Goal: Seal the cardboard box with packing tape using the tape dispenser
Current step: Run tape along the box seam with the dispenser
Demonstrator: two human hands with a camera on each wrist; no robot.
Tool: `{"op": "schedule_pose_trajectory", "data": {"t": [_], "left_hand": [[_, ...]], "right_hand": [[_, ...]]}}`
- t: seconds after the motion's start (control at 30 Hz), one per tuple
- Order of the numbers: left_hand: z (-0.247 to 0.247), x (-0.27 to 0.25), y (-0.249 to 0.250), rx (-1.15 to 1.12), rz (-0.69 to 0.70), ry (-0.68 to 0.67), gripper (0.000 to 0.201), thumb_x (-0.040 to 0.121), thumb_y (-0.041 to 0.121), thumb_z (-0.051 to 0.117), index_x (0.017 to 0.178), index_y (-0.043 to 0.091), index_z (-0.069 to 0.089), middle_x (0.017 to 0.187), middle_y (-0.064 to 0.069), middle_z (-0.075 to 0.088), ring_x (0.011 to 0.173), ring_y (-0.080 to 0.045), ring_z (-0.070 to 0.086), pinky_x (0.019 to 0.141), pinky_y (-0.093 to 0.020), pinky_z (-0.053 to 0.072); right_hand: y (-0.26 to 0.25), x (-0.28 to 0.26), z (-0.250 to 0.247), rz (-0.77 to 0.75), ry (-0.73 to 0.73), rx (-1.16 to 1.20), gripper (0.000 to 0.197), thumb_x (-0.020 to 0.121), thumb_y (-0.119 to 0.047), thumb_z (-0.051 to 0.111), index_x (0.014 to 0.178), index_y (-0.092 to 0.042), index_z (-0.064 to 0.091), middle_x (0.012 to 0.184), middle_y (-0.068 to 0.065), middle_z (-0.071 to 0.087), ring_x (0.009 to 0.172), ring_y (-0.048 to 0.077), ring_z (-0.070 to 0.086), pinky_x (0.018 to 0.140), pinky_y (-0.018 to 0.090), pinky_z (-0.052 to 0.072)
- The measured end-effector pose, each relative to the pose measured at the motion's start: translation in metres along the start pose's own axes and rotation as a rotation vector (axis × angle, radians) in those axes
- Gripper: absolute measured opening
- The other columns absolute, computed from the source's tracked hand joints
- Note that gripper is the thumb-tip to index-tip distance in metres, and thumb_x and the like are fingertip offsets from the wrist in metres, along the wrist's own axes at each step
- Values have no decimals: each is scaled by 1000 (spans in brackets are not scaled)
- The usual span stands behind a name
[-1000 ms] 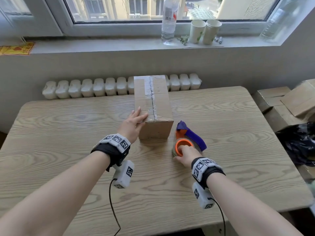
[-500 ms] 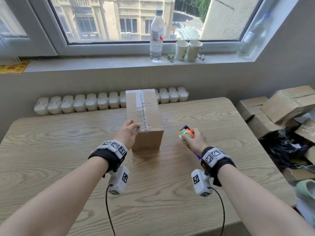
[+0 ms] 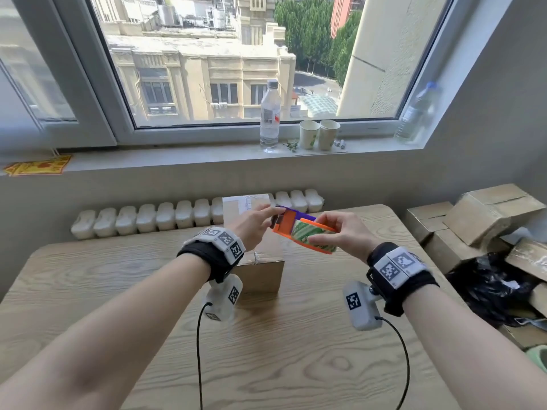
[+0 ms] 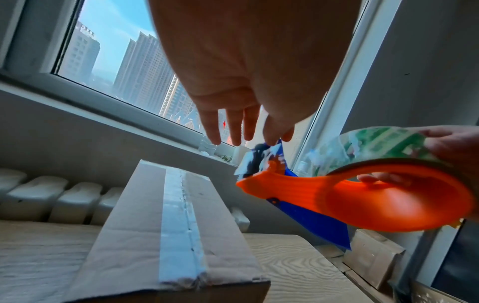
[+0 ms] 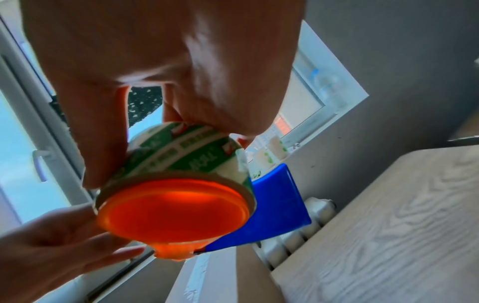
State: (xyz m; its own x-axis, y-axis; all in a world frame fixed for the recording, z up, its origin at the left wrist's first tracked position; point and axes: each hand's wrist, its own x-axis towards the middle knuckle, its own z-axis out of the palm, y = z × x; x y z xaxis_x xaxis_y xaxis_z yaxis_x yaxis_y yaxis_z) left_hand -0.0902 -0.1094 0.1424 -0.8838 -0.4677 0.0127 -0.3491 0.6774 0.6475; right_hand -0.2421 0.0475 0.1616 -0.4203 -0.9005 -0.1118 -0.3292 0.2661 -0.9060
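The cardboard box (image 3: 260, 273) (image 4: 155, 215) stands on the table with a strip of old tape along its top seam. Above its near end my right hand (image 3: 319, 227) holds up the orange and blue tape dispenser (image 3: 307, 232) (image 4: 376, 196) (image 5: 176, 207), thumb and fingers curled round the green-printed tape roll. My left hand (image 3: 266, 214) (image 4: 249, 137) is off the box with its fingers stretched out. Its fingertips touch the dispenser's front end, where a loose tape end shows. In the head view the hands hide most of the box top.
The wooden table (image 3: 118, 291) is backed by a white radiator (image 3: 148, 217) under the windowsill. A water bottle (image 3: 270, 113) and two paper cups (image 3: 318, 134) stand on the sill. Stacked cardboard boxes (image 3: 488, 214) and a black bag (image 3: 491, 291) crowd the right side.
My right hand has lifted the dispenser off the table to above the box. My left hand has left the box corner and reached to the dispenser's front end. The head view has tilted up.
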Motion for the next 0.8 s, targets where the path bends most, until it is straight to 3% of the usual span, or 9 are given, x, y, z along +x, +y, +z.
{"op": "schedule_pose_trajectory", "data": {"t": [0.13,0.23,0.33,0.43,0.53,0.67,0.8], "left_hand": [[-14,-2,-2,77,14,27,29,93,0,45,115,6,62,127,-11,54,115,-28,53,79,-14,32],[-20,-5,-6,151,30,50,14,90,6,54,98,3,65,126,-12,56,114,-30,54,89,-29,39],[-25,-7,-11,183,23,53,11,89,10,57,90,3,66,125,-13,57,113,-30,55,90,-33,41],[-27,-9,-16,172,22,68,12,88,11,58,89,2,67,128,-13,56,116,-30,54,93,-32,39],[-25,-13,-23,218,-14,43,12,89,16,59,90,8,68,133,-7,53,118,-26,52,97,-30,37],[-26,-20,-24,243,-14,11,10,89,20,57,93,14,65,113,-5,61,102,-25,58,90,-37,46],[-35,-24,-23,188,-112,-59,22,89,7,54,104,20,65,91,-1,64,87,-19,61,78,-26,45]], "right_hand": [[-14,-1,11,-28,-77,-33,19,72,-9,78,77,-18,62,87,7,68,77,16,63,69,25,52],[-19,2,14,-23,-115,-94,18,73,-14,77,84,-16,64,96,10,70,82,17,65,73,27,54],[-19,6,18,-33,-115,-118,17,76,-17,75,88,-15,64,94,9,69,80,17,65,68,25,52],[-17,10,20,-34,-80,-145,14,79,-19,73,87,-13,62,92,7,68,80,17,64,65,23,51],[-15,16,23,-23,-66,-212,15,79,-23,73,87,-15,64,90,7,69,77,18,63,69,37,52],[-14,21,29,1,-86,-363,14,78,-28,71,84,-18,63,77,-4,61,72,14,58,57,23,45],[-15,24,28,4,-91,-363,16,76,-27,74,82,-17,63,76,-3,61,66,11,58,53,22,45]]}}
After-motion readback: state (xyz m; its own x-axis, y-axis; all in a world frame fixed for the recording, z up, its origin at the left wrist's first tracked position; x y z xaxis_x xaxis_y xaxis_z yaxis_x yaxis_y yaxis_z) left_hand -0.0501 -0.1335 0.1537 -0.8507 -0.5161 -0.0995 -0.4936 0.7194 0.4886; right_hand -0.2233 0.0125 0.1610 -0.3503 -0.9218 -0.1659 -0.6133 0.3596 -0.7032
